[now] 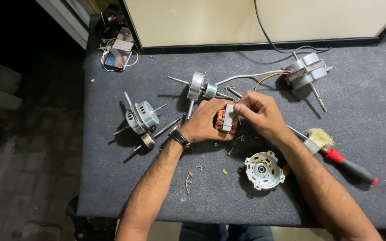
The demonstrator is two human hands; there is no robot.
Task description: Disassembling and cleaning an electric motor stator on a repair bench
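**Mid-frame: both hands on a motor stator, grey felt counter**

Upper left of the frame, a smartphone lies face-up on a coil of white cable, at the edge of the counter, which is covered in coarse grey felt. Left of centre sits a small ribbed metal motor with a thin steel shaft, and a brass-toned bushing just below it.

Centre: left hand, watch on wrist, fingers wrapped around the stator from the left and cupping it. Right hand comes over the top, fingers pinched narrow on the stator's pale grey block. Stator held just above the counter, centre frame.

Handling judgement: laminated steel core, so dense and heavy for its size, rigid. Copper windings are lacquered thin wire, easily nicked; best gripped by the outer steel stack, not the coils.

Above the hands, another motor with white and yellow leads. Lower centre-right, a cast silver end cap, round, lugged, bearing in its middle. Right of it, a bristle brush and a red-handled screwdriver. Upper right, a third grey motor. Small screws and wire scraps scattered.
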